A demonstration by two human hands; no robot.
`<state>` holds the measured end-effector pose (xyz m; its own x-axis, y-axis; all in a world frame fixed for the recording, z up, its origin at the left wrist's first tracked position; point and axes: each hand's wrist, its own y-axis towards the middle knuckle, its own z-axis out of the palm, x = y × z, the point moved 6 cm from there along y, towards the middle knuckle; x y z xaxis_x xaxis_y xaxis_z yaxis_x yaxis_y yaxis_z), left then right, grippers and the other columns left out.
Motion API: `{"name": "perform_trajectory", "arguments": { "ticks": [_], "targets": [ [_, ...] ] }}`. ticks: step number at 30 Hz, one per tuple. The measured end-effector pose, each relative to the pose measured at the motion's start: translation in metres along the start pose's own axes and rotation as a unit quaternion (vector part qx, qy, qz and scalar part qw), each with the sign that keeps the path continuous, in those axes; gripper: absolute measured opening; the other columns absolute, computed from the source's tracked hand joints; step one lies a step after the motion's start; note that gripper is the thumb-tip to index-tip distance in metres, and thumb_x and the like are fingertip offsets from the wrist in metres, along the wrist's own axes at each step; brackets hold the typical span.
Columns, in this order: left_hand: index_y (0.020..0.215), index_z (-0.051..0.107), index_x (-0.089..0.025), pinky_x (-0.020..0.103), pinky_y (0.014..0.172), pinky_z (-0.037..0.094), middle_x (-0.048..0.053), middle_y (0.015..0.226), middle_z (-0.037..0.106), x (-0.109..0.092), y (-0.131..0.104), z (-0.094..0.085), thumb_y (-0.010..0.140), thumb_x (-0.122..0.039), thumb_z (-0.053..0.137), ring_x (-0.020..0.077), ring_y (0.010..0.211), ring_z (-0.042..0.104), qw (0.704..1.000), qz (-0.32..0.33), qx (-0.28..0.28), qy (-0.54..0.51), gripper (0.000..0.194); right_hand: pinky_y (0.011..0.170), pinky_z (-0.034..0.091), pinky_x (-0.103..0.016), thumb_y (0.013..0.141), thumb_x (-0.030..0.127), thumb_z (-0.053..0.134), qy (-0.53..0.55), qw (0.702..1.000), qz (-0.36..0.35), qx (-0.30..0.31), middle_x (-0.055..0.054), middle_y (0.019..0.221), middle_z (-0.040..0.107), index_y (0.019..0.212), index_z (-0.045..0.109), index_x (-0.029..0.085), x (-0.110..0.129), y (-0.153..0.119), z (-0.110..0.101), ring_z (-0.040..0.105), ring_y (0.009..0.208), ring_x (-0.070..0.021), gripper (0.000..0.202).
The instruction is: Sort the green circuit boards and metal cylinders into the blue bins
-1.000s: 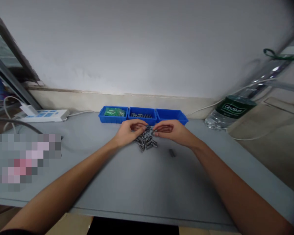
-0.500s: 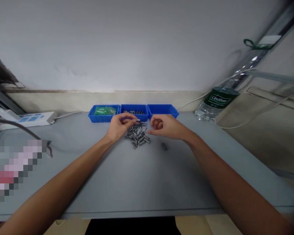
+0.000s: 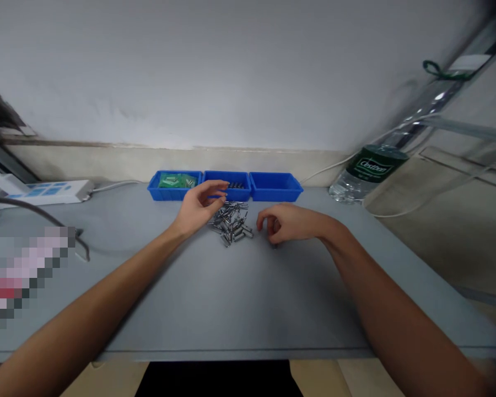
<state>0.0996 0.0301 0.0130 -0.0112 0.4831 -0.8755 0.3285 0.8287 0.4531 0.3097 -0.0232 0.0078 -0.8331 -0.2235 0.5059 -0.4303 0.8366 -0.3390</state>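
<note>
A pile of small metal parts (image 3: 232, 223) lies on the grey table (image 3: 215, 298). My left hand (image 3: 200, 205) hovers at the pile's upper left, fingers apart and nothing seen between them. To the right of the pile, my right hand (image 3: 285, 221) is bent down over a small metal piece (image 3: 275, 246), which it mostly covers. The fingers of that hand are curled; whether they grip the piece is hidden. Behind the pile stands the middle blue bin (image 3: 240, 194) with metal parts inside.
The left blue bin (image 3: 171, 194) holds a green packet (image 3: 177, 180). The right blue bin (image 3: 276, 194) looks empty. A water bottle (image 3: 367, 168) leans at the right. A power strip (image 3: 52, 191) and cables lie at the left, near a pixelated area.
My right hand has moved right and down, from beside the pile to over the lone metal piece. My left hand's fingers have spread and drawn slightly left. The view has shifted a little.
</note>
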Motion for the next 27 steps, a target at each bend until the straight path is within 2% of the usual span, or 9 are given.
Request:
{"name": "perform_trajectory", "arguments": {
  "ticks": [3,8,10,15,18,22,27],
  "targets": [
    [0.112,0.073,-0.016,0.039,0.088,0.06,0.012,0.119,0.074,-0.002,-0.002,0.004,0.085,-0.023,0.071,0.023,0.102,0.072,1.0,0.007,0.018,0.017,0.028,0.064,0.048,-0.028,0.067,0.015,0.069,-0.03,0.998,-0.014,-0.047,-0.001,0.078,0.075,0.094,0.074,0.021,0.002,0.005,-0.003,0.07,0.073,-0.0195,0.028],
    [0.105,0.075,-0.016,0.037,0.085,0.059,0.011,0.11,0.076,-0.004,-0.005,0.009,0.086,-0.024,0.067,0.0217,0.098,0.072,0.998,0.012,0.032,0.049,0.022,0.068,0.049,-0.028,0.067,0.017,0.073,-0.062,0.987,-0.012,-0.146,-0.004,0.088,0.076,0.097,0.075,0.018,0.002,0.009,-0.008,0.07,0.079,-0.0195,0.03],
    [0.103,0.076,-0.016,0.037,0.084,0.059,0.01,0.107,0.077,-0.004,-0.006,0.01,0.087,-0.025,0.067,0.0215,0.096,0.072,0.997,0.016,0.032,0.064,0.02,0.069,0.049,-0.028,0.067,0.018,0.074,-0.064,0.986,-0.01,-0.151,-0.005,0.089,0.076,0.097,0.075,0.018,0.002,0.007,-0.008,0.07,0.08,-0.0198,0.03],
    [0.101,0.076,-0.017,0.037,0.084,0.059,0.01,0.105,0.077,-0.004,-0.007,0.01,0.088,-0.027,0.066,0.0216,0.093,0.072,0.996,0.016,0.034,0.078,0.019,0.067,0.05,-0.029,0.065,0.016,0.073,-0.059,0.993,-0.017,-0.105,-0.005,0.088,0.076,0.104,0.076,0.019,0.003,0.004,-0.006,0.071,0.078,-0.0212,0.039],
    [0.1,0.076,-0.018,0.037,0.084,0.059,0.01,0.102,0.078,-0.006,-0.008,0.01,0.088,-0.025,0.065,0.0216,0.093,0.073,0.996,0.006,0.042,0.082,0.018,0.069,0.051,-0.031,0.065,0.014,0.071,-0.041,0.992,-0.011,-0.121,-0.005,0.087,0.077,0.1,0.077,0.018,0.002,0.006,-0.009,0.071,0.078,-0.0221,0.036],
    [0.1,0.076,-0.018,0.038,0.085,0.06,0.009,0.103,0.078,-0.008,-0.009,0.011,0.088,-0.023,0.065,0.0218,0.093,0.073,0.995,0.0,0.052,0.086,0.018,0.075,0.055,-0.033,0.068,0.016,0.072,0.072,0.982,-0.026,-0.175,-0.006,0.09,0.079,0.098,0.079,0.019,0.001,0.009,-0.015,0.073,0.083,-0.0228,0.032],
    [0.102,0.075,-0.017,0.038,0.085,0.06,0.01,0.1,0.078,-0.007,-0.01,0.013,0.089,-0.029,0.067,0.022,0.09,0.074,0.996,-0.026,0.065,0.055,0.019,0.09,0.059,-0.04,0.067,0.034,0.086,0.285,0.921,-0.109,-0.242,-0.007,0.089,0.079,0.091,0.077,0.018,0.008,0.009,-0.021,0.075,0.09,-0.0238,0.03]
  ]
}}
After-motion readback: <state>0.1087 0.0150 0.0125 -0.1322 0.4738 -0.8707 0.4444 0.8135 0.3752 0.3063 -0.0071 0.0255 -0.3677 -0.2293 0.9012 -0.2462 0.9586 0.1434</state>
